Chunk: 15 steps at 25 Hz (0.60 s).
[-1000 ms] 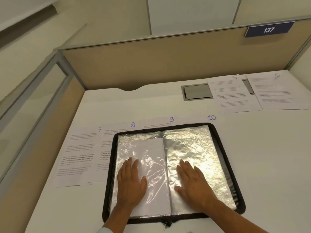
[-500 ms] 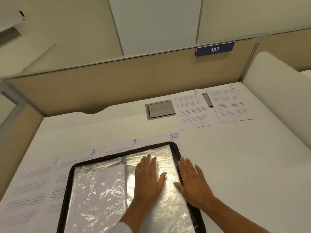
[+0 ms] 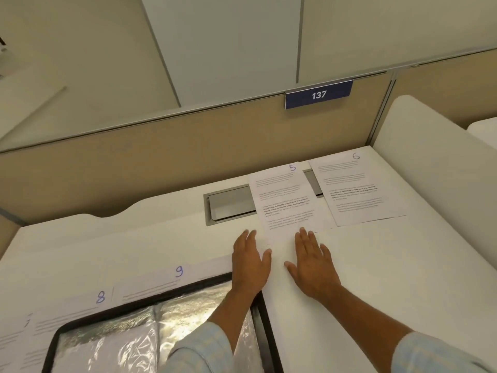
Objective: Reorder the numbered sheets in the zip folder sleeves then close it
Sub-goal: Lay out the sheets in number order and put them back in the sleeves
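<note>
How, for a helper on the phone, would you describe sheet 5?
Below the blue 137 sign, two printed sheets lie at the desk's far edge. Sheet 5 is the left one, overlapping the grey hatch; its neighbour reads 6.

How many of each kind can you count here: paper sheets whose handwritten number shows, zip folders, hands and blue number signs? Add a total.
White paper sheets with a visible handwritten number: 5 (sheet 5, sheet 6, sheet 7, sheet 8, sheet 9)
Black-rimmed zip folder with clear plastic sleeves: 1
Hands: 2 (left hand, right hand)
Blue rectangular sign reading 137: 1
Total: 9
</note>
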### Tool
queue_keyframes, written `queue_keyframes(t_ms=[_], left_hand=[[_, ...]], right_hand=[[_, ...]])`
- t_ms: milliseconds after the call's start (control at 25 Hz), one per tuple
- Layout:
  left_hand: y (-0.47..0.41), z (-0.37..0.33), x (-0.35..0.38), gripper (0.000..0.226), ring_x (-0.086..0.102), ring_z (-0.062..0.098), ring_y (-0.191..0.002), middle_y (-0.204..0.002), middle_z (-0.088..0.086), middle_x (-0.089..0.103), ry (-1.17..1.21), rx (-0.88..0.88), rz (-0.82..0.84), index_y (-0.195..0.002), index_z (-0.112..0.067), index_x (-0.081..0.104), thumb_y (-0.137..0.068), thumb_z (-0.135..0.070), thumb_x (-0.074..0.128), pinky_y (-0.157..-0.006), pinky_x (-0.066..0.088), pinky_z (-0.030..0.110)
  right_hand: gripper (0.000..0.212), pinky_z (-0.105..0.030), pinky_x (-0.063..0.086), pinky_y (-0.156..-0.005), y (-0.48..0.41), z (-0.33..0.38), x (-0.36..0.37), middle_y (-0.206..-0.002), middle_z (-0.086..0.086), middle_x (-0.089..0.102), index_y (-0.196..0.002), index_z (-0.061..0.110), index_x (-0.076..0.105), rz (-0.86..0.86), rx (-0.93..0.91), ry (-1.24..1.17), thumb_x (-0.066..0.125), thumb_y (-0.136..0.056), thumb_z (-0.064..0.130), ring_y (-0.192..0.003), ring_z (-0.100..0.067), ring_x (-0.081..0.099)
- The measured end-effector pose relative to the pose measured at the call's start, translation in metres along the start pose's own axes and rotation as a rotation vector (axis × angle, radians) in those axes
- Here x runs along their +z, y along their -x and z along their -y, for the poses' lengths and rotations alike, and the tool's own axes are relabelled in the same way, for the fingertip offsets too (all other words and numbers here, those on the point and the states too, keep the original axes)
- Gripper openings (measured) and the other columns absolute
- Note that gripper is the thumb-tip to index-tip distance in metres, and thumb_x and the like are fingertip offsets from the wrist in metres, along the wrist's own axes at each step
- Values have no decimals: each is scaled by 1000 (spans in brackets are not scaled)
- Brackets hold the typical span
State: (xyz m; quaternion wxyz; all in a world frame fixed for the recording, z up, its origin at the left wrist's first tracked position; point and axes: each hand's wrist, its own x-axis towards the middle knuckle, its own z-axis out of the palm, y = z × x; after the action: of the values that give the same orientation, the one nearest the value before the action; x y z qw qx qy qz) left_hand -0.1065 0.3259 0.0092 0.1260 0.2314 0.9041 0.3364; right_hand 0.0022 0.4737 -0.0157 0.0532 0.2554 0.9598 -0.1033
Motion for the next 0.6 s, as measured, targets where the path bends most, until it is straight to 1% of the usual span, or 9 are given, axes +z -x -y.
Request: queue_keyframes(t_ms=[80,160,240,280,360,400,440,520,600], left_hand=[[-20,-6,1,63,33,21,-151,-166,3,33,192,-146,-1,-159,-20,33,-104,-33,60,-123,34,39],[-38,-15,3,61,41,21,-147,-163,2,39,316,-254,-1,-159,-21,36,-104,-29,61,-118,40,39],[-53,-26,3,59,50,22,-140,-158,0,46,458,-367,-23,-157,-22,40,-104,-26,63,-113,48,40],[-62,-31,3,57,55,23,-134,-154,-1,51,544,-450,-44,-155,-23,43,-103,-26,64,-108,52,43],[-82,-34,0,49,65,24,-117,-137,1,64,790,-639,-86,-145,-23,53,-99,-22,69,-99,59,44],[-92,-34,-3,41,68,24,-109,-125,3,68,926,-714,-91,-138,-20,58,-98,-19,70,-95,61,44],[-101,-34,-5,34,70,25,-104,-115,4,69,1012,-764,-91,-130,-16,62,-98,-17,70,-90,62,44],[-114,-35,-9,17,71,24,-94,-106,7,71,1027,-805,-89,-115,-13,66,-98,-16,69,-80,63,40],[-124,-36,-9,11,65,20,-77,-98,11,77,949,-793,-83,-104,-11,70,-98,-20,68,-66,54,33]], right_hand=[[83,-46,-5,-126,-20,-2,-2,-172,-6,-19,-165,16,-12,16,-6,3,17,-105,64,-159,-26,-15],[83,-47,-7,-126,-34,-3,4,-173,-6,-17,-165,16,-11,28,-22,9,8,-102,67,-159,-26,-14],[86,-48,-8,-126,-41,-2,15,-174,-6,-8,-166,15,-1,-9,-32,7,1,-99,69,-160,-26,-9],[86,-48,-6,-127,-43,-2,20,-174,-6,0,-166,15,8,-38,-32,8,3,-100,69,-160,-26,-4],[83,-51,1,-127,-45,-2,28,-173,-7,14,-165,14,21,-84,-38,4,13,-103,68,-159,-25,5],[81,-52,4,-127,-45,-2,31,-172,-6,18,-164,14,24,-106,-41,5,17,-104,68,-159,-25,8],[81,-53,7,-127,-45,-3,34,-172,-6,20,-164,14,25,-129,-45,5,21,-104,67,-159,-25,11],[80,-55,13,-127,-45,-4,33,-171,-6,24,-163,14,28,-166,-48,-4,25,-103,66,-159,-25,16],[79,-56,16,-126,-45,-6,33,-170,-7,28,-162,13,32,-185,-51,-17,25,-103,66,-158,-26,21]])
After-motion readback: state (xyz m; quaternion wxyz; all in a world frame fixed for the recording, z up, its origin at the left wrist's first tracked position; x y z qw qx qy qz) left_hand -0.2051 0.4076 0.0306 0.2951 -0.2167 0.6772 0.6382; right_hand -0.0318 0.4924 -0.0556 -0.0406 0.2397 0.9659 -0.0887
